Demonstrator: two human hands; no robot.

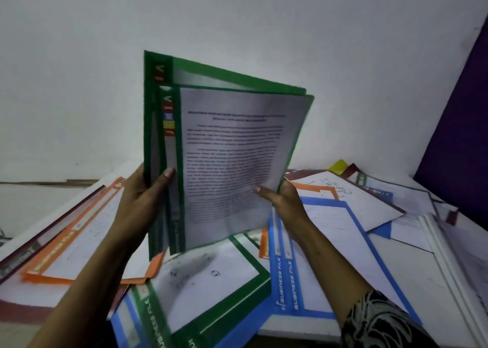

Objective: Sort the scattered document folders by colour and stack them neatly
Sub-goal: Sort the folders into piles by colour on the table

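Landmark: the two green folders (232,147) you're holding upright, one behind the other. The rear one pokes higher and a printed sheet faces you.

- Far left of the pair: a maroon folder (39,242) lies flat on the table (298,328), with an orange folder (79,242) just beside it on the pair's side.
- Your left hand (142,202) grips the pair at the spine edge, thumb across the front, fingers wrapped behind.
- Directly below the pair: a third green folder (211,281) lies flat, with a blue folder (126,321) partly under its near-left corner.
- Your right hand (282,197) pinches the pair's lower right corner, thumb on the front sheet, other fingers hidden behind.
- Right of the pair: overlapped blue folders (330,242) marked BUSINESS FILE lie flat under your right forearm.
- Further right: loose overlapping folders and sheets, and a yellow corner (338,166) at the back by the wall.
- Far right: a purple panel (459,136), upright.

Can't tell if the pair's bottom edge touches the pile.
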